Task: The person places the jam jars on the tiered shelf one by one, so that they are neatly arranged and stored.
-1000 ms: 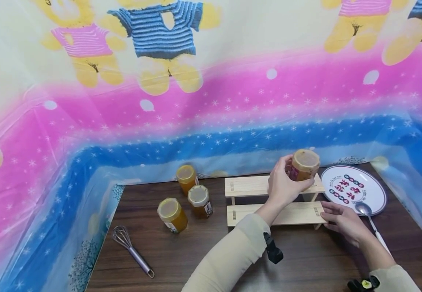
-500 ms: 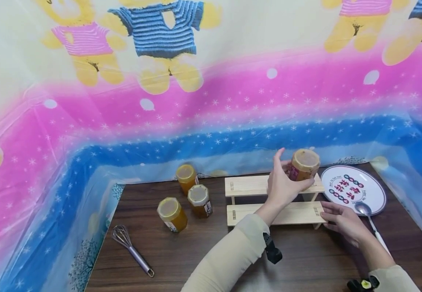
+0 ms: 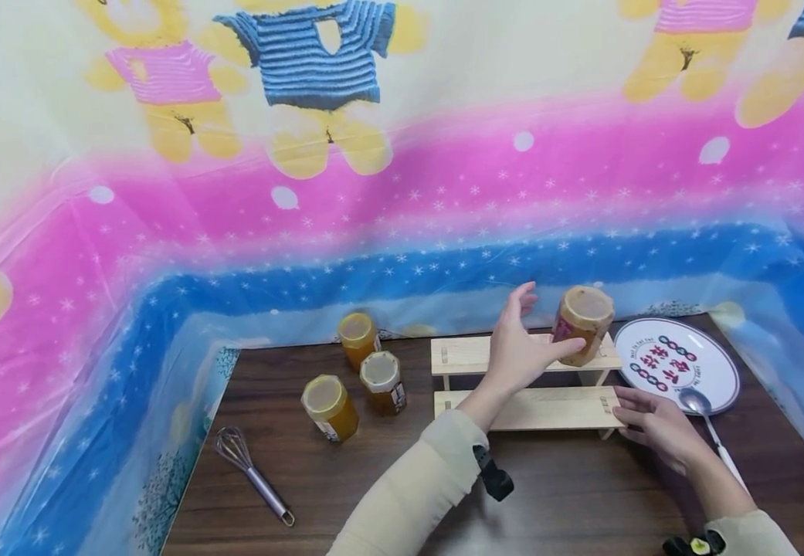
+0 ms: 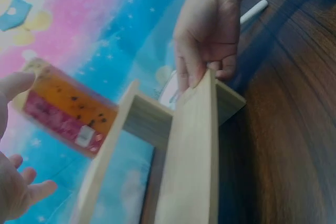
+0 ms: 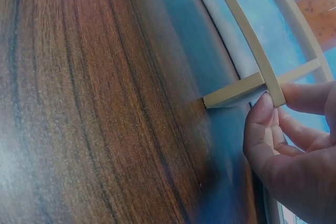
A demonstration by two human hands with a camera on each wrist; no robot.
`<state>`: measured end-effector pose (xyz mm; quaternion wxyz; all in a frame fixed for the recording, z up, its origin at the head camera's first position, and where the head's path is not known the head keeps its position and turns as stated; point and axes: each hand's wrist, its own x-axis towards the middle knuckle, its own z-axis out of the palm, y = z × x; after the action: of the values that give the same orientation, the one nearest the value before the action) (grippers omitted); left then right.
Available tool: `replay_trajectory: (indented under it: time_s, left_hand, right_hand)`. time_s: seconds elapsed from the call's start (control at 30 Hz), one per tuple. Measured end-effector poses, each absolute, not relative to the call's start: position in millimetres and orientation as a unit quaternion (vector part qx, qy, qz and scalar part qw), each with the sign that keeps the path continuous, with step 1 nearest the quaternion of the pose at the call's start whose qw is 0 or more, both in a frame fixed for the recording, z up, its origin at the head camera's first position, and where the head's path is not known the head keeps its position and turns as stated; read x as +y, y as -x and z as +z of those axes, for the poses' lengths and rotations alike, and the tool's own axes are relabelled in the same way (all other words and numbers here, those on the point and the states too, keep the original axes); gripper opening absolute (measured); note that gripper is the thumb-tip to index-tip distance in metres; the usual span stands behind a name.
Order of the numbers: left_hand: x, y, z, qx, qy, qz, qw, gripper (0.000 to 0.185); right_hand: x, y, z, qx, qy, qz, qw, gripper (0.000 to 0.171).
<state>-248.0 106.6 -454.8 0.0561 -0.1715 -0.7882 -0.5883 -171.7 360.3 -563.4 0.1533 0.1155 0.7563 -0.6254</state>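
An amber jar [image 3: 585, 324] with a tan lid and red label stands on the right end of the upper step of a two-step wooden rack [image 3: 471, 354]. My left hand [image 3: 528, 333] is open just left of the jar with its fingers spread; the thumb tip lies by the jar's base, and contact is unclear. In the left wrist view the jar [image 4: 68, 111] is clear of my left hand [image 4: 16, 182]. My right hand [image 3: 641, 413] pinches the right end of the lower step, with thumb and fingers on the rack [image 5: 247, 85] in the right wrist view.
Three yellow-lidded jars [image 3: 356, 336] [image 3: 381, 381] [image 3: 328, 407] stand left of the rack. A whisk [image 3: 252, 475] lies at front left. A printed plate [image 3: 676, 363] with a spoon [image 3: 703, 417] on its rim sits at the right. Plastic sheeting walls off the back and sides.
My left hand has let go of the jar, spread its fingers and drawn a little to the left. The jar stays on the upper step. The right hand has not moved.
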Motion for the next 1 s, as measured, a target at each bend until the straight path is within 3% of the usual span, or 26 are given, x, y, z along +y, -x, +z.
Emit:
replay_trajectory:
  time_s: [0.5, 1.0]
  left_hand:
    - [30, 222, -436, -0.779, 0.159, -0.596, 0.115, 0.097]
    - [-69, 205, -450, -0.804, 0.111, -0.555, 0.183, 0.094]
  right_hand:
    - [364, 169, -563, 0.756, -0.117, -0.626, 0.152, 0.072]
    - [362, 170, -568, 0.750, -0.092, -0.639, 0.142, 0.072]
